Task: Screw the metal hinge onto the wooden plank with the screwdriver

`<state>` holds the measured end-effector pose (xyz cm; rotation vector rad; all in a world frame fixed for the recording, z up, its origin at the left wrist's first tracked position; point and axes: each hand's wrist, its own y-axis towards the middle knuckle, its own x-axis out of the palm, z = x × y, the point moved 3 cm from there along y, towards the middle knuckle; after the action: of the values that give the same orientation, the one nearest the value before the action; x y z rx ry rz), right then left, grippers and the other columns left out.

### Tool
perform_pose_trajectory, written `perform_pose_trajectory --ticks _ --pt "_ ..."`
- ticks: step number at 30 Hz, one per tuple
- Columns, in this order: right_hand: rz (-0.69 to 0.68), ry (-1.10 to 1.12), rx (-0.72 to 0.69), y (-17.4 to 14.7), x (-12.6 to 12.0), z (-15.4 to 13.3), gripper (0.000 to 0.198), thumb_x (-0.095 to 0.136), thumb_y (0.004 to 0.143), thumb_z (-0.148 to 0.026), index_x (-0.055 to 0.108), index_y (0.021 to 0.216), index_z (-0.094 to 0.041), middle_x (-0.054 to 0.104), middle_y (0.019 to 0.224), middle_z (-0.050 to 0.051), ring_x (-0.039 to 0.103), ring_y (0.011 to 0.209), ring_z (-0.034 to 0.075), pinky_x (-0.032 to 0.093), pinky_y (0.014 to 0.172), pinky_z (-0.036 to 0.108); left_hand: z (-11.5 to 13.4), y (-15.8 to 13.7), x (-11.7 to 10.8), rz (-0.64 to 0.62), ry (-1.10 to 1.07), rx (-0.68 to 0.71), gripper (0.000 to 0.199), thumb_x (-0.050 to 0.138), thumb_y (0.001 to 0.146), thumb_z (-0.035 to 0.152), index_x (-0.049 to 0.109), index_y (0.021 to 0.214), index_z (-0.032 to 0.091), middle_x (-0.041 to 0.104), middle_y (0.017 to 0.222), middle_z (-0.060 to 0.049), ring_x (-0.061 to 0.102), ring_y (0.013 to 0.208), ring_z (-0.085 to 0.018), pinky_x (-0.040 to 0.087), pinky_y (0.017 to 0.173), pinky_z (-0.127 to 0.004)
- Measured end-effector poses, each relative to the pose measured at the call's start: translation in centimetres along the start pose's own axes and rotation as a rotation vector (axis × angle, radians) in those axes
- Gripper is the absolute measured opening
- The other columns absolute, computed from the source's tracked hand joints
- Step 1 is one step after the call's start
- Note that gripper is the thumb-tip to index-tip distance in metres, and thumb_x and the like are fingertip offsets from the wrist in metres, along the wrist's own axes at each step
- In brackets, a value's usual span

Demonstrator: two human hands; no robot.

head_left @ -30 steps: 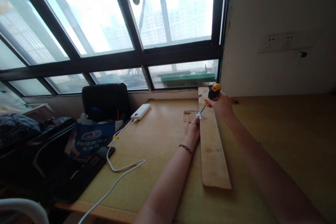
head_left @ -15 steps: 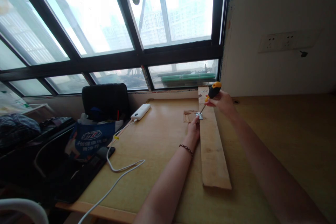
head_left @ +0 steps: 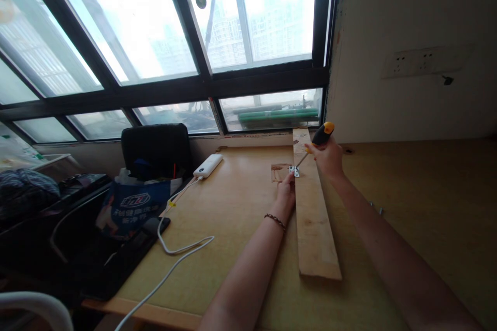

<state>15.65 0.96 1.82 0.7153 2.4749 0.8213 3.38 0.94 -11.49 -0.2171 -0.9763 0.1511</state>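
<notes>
My right hand (head_left: pixel 328 158) is wrapped round a screwdriver (head_left: pixel 323 133) with a black and yellow handle, which leans to the right. Its shaft slants down to a small silver hinge (head_left: pixel 294 171). That hinge lies across the left edge of a long wooden board (head_left: pixel 315 217) and a small wooden piece (head_left: pixel 277 171) beside it. At the hinge's lower edge, the fingertips of my left hand (head_left: pixel 286 192) press, with the fingers closed and partly hidden. A braided bracelet circles the left wrist.
The board lies on a wooden table (head_left: pixel 233 269). Screws (head_left: pixel 380 211) lie to the right, by my right forearm. A white power bank (head_left: pixel 208 165) with a white cable (head_left: pixel 171 252) rests on the left. Beyond the table's left edge stand a black chair (head_left: pixel 155 145) and a blue bag (head_left: pixel 134 207).
My right hand and the screwdriver handle have shifted right and slightly down, so the screwdriver leans more. Screws now show beside the forearm. My left hand stays at the hinge.
</notes>
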Motion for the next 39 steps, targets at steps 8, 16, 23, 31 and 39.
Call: perform_pose_trajectory --ticks 8,16,23,31,39 --pt "-0.367 0.515 0.156 0.6 0.6 0.1 0.048 0.067 0.059 -0.044 0.048 0.094 -0.018 0.063 0.094 0.008 0.063 0.052 0.015 0.052 0.046 0.027 0.0 0.1 0.0 -0.013 0.002 -0.014 0.013 0.063 0.066 0.015 0.06 0.078 0.013 0.067 0.077 -0.008 0.063 0.081 -0.023 0.048 0.081 -0.036" --pt "-0.072 -0.015 -0.105 -0.3 0.5 -0.4 0.035 0.064 0.063 -0.048 0.055 0.071 -0.016 0.063 0.067 0.006 0.059 0.051 0.019 0.047 0.052 0.031 -0.1 -0.1 0.1 -0.03 0.006 -0.044 0.015 0.062 0.067 0.016 0.06 0.082 0.013 0.067 0.082 -0.009 0.063 0.083 -0.024 0.048 0.082 -0.038" --pt "0.082 -0.168 -0.116 -1.3 0.6 -0.9 0.032 0.06 0.066 -0.047 0.057 0.072 -0.016 0.061 0.069 0.007 0.058 0.065 0.023 0.044 0.062 0.033 -0.2 0.1 0.0 -0.036 0.001 -0.064 0.017 0.063 0.066 0.019 0.06 0.082 0.012 0.067 0.083 -0.009 0.063 0.082 -0.024 0.048 0.083 -0.038" --pt "-0.172 0.218 0.171 -0.3 1.2 0.5 0.04 0.066 0.061 -0.043 0.053 0.087 -0.015 0.065 0.085 0.008 0.058 0.043 0.015 0.047 0.04 0.029 -0.2 0.2 -0.1 -0.04 -0.027 -0.07 0.014 0.06 0.068 0.016 0.06 0.081 0.012 0.067 0.079 -0.008 0.063 0.082 -0.023 0.048 0.081 -0.037" --pt "-0.444 0.531 0.213 0.0 1.0 -0.9 0.038 0.069 0.058 -0.036 0.051 0.085 -0.018 0.063 0.094 0.007 0.062 0.049 0.016 0.052 0.043 0.029 -0.1 0.1 0.0 -0.059 -0.043 -0.073 0.012 0.061 0.067 0.016 0.06 0.078 0.013 0.066 0.079 -0.008 0.063 0.083 -0.023 0.047 0.084 -0.037"
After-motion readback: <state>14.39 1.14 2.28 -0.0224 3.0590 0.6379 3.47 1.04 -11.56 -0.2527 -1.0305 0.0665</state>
